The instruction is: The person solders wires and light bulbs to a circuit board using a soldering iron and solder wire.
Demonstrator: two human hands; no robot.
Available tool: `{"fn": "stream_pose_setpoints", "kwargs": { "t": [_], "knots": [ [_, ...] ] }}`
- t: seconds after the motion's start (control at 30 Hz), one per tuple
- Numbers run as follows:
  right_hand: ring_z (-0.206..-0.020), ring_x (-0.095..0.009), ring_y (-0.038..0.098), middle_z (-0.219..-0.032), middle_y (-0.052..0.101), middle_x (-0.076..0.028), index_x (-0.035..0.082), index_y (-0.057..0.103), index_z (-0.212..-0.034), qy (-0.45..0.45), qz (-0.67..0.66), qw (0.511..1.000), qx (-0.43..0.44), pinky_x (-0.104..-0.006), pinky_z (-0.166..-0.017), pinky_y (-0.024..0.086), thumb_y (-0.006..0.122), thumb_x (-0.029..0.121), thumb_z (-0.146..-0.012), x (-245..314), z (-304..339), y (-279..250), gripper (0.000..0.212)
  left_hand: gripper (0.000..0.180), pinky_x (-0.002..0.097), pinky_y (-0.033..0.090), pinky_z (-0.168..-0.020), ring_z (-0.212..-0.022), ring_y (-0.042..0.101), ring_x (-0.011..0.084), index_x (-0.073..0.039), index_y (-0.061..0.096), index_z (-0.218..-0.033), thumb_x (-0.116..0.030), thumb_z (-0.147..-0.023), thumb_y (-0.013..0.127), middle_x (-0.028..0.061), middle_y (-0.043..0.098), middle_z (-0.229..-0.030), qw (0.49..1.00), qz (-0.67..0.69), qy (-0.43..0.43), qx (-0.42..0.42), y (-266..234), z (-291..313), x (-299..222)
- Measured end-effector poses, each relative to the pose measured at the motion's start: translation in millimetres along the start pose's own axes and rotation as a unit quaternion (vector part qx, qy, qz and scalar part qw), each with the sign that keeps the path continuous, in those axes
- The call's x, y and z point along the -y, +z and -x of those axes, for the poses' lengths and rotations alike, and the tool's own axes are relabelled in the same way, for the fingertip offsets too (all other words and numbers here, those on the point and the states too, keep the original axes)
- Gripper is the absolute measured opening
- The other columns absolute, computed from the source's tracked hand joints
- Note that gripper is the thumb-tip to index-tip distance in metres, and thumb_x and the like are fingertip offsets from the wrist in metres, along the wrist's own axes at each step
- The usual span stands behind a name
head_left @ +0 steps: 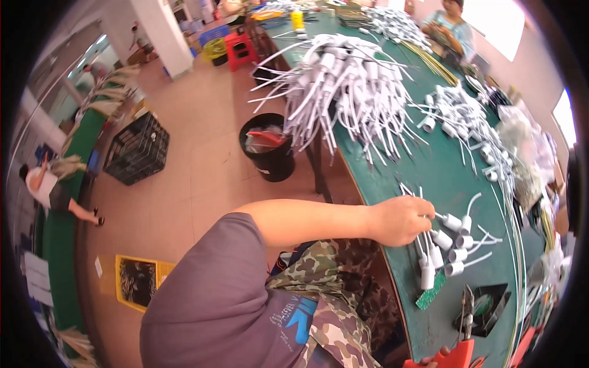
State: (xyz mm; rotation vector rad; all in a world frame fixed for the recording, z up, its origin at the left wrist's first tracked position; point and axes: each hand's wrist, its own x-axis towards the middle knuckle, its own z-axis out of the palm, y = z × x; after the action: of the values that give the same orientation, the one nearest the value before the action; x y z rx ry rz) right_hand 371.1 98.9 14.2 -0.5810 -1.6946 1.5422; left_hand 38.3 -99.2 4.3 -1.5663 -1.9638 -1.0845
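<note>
My left hand (399,222) reaches across the near edge of the green table, its fingers closed round the white wires of a few lamp holders. The held lamp holders (427,273) hang from under it, beside a small green speckled piece (431,291). Several loose lamp holders (455,254) with short wires lie just right of the hand. At the lower edge, only partly in view, my right hand (434,360) is closed on the red handle of pliers (467,319), whose metal jaws point away from me. A black open-topped box (494,311) sits beside the pliers.
A large heap of lamp holders (353,86) spills over the left edge of the green table (438,168). Another pile (460,113) lies at the right. Black bucket (268,165), black crate (136,147) and yellow crate (161,272) stand on the floor. A person (450,30) sits across the table.
</note>
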Motion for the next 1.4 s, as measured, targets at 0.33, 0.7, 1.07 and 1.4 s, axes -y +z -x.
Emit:
{"fn": "stream_pose_setpoints", "kwargs": {
  "t": [0.33,0.7,1.07,1.4],
  "knots": [
    [-0.066,-0.013,0.048,-0.09,0.057,-0.01,-0.005,0.053,-0.115,0.002,0.019,0.999,-0.039,-0.0245,-0.052,0.039,0.058,0.013,-0.091,22.8,-2.7,29.4,0.03,0.006,0.0401,0.052,-0.07,-0.08,0.063,0.0322,-0.004,0.062,-0.083,-0.007,-0.078,0.06,0.0103,0.06,-0.089,0.995,-0.035,-0.069,-0.06,-69.5,-42.2,59.9],
    [-0.06,-0.014,0.051,-0.088,0.06,-0.011,0.002,0.05,-0.13,0.065,-0.046,0.995,-0.062,-0.0258,-0.049,0.045,0.059,0.001,-0.088,53.2,16.9,49.3,0.043,0.027,0.0441,0.052,-0.091,-0.108,0.063,0.0353,-0.002,0.068,-0.102,-0.01,-0.078,0.061,0.0233,0.061,-0.115,0.919,-0.234,-0.24,0.206,-10.1,-165.2,159.5],
    [-0.051,-0.011,0.046,-0.074,0.057,-0.007,-0.005,0.052,-0.125,0.069,-0.041,0.997,-0.02,-0.0237,-0.047,0.04,0.062,0.001,-0.087,19.2,5.1,25.8,0.039,0.022,0.0413,0.053,-0.075,-0.081,0.069,0.032,0.001,0.073,-0.082,-0.02,-0.077,0.067,0.0194,0.071,-0.086,0.854,-0.229,-0.397,0.248,-17.9,-157.5,320.4],
    [-0.054,-0.009,0.043,-0.079,0.054,-0.005,-0.002,0.052,-0.126,0.078,-0.067,0.994,-0.041,-0.022,-0.049,0.04,0.057,-0.004,-0.087,23.3,22.9,26.7,0.039,0.017,0.0456,0.051,-0.073,-0.091,0.066,0.0336,-0.006,0.07,-0.097,-0.014,-0.086,0.059,0.0172,0.069,-0.099,0.882,-0.323,-0.334,0.079,-78.1,-200.0,233.1]
  ]
}}
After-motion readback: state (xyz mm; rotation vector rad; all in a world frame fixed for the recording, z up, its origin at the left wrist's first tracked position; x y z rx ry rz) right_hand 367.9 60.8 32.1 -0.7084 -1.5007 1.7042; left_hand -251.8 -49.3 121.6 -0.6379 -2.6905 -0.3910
